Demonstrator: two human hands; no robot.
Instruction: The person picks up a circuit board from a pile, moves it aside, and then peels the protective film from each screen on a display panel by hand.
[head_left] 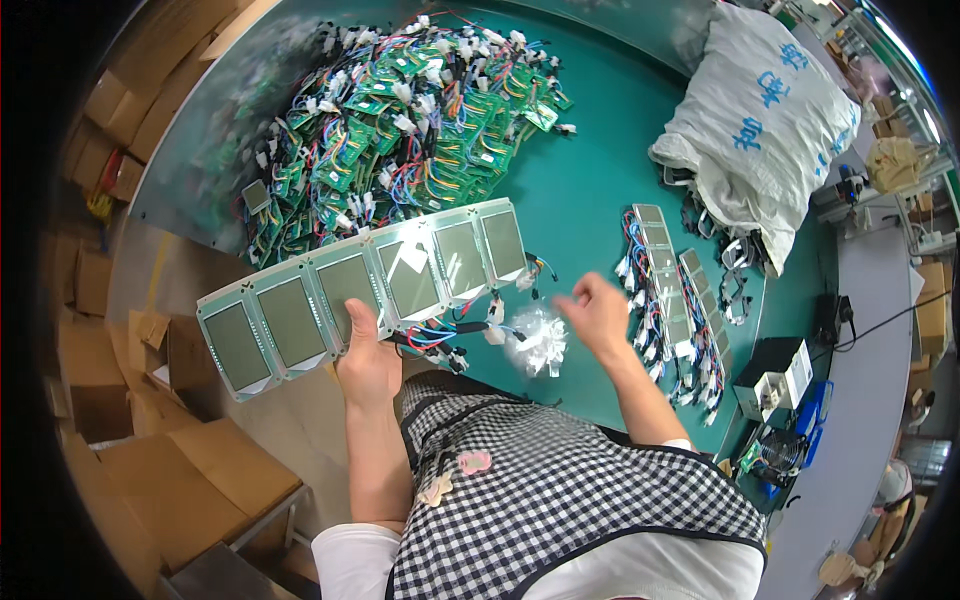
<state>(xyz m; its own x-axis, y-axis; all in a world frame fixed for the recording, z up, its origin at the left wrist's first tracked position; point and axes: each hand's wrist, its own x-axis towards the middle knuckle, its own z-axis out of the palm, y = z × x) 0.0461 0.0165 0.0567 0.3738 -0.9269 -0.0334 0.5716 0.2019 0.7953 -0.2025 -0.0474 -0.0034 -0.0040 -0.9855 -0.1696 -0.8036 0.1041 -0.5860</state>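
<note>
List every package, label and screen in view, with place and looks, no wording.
Strip of display panels: held in left hand, six grey screens in pale frames.
Finished panels: two rows on green table, wired.
Sack: table's far right, white, blue print.
Cardboard boxes: floor left, brown.

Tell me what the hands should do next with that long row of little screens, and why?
Probably the right hand should move back to the row of screens and peel the next film. The left hand holds the row up by its lower edge, one screen has a film corner lifted, and a heap of clear peeled films lies on the green table just below the empty right hand.
</note>
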